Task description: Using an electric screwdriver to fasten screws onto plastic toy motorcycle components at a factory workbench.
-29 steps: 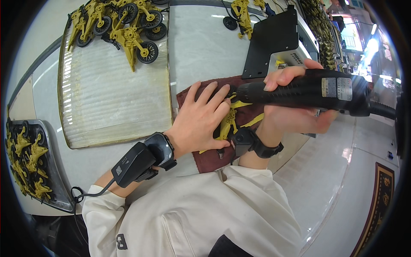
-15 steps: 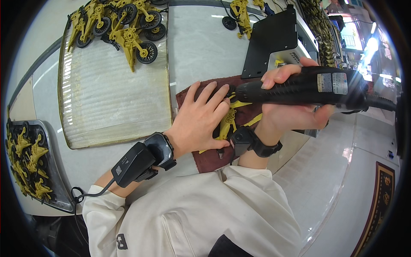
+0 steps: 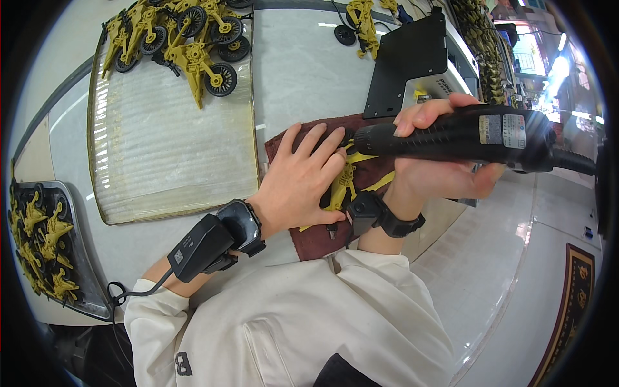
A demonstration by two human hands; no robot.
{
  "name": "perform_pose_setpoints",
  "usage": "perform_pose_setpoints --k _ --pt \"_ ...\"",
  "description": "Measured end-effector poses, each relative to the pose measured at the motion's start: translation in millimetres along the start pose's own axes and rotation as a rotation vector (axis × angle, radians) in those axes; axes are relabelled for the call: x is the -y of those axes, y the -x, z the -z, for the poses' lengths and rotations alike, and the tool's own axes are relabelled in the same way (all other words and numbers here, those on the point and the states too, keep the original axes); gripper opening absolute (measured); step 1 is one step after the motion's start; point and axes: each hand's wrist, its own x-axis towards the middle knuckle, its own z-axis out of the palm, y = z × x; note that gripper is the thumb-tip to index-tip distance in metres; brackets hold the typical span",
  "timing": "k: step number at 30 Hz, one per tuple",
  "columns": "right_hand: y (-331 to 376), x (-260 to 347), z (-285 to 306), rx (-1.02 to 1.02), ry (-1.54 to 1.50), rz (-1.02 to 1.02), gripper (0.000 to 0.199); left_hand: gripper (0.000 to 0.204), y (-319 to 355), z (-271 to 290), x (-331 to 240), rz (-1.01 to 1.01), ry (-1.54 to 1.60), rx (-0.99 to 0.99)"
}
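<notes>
My right hand (image 3: 433, 158) is wrapped round a black electric screwdriver (image 3: 445, 137), held almost level with its cable running off to the right. The tool's tip points left and meets the yellow toy motorcycle (image 3: 343, 184) on the dark red cloth (image 3: 309, 244). From the left, my left hand (image 3: 302, 175) holds that toy down, thumb on the near side and spread fingers on the far side. Its palm and fingers hide much of the toy, including the exact spot under the screwdriver's tip.
A padded tray (image 3: 174, 161) at the left carries several yellow toy motorcycles (image 3: 193, 64) with black wheels. More lie in a metal tray (image 3: 87, 258) at the far left. Beyond my right hand stands a black-and-white box (image 3: 412, 61), with another toy motorcycle (image 3: 364, 29) beside it.
The screwdriver has tilted very slightly, its rear end a little lower in the right hand. The left hand and the toy motorcycle have stayed in place.
</notes>
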Motion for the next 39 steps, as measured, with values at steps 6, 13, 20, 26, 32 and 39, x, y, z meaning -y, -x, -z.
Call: perform_pose_setpoints --k 6,13,20,26,32,39 --pt "-2 2 -9 -0.072 -0.037 0.025 0.081 0.079 -1 0 0 -0.029 -0.056 -0.008" --pt "-3 3 3 0.076 -0.065 0.014 0.082 0.079 0 0 0 -0.026 -0.050 -0.011" --pt "-1 4 -2 0.081 -0.079 0.013 0.082 0.080 0 1 0 -0.027 -0.045 -0.011" --pt "-2 3 -3 0.054 -0.109 0.002 0.081 0.079 0 0 0 -0.027 -0.058 -0.008" --pt "-2 4 -4 0.055 -0.099 -0.001 0.080 0.080 0 0 0 -0.003 -0.001 0.003" --pt "-1 1 -2 0.038 -0.037 0.020 0.082 0.080 0 0 0 -0.026 -0.061 -0.006"
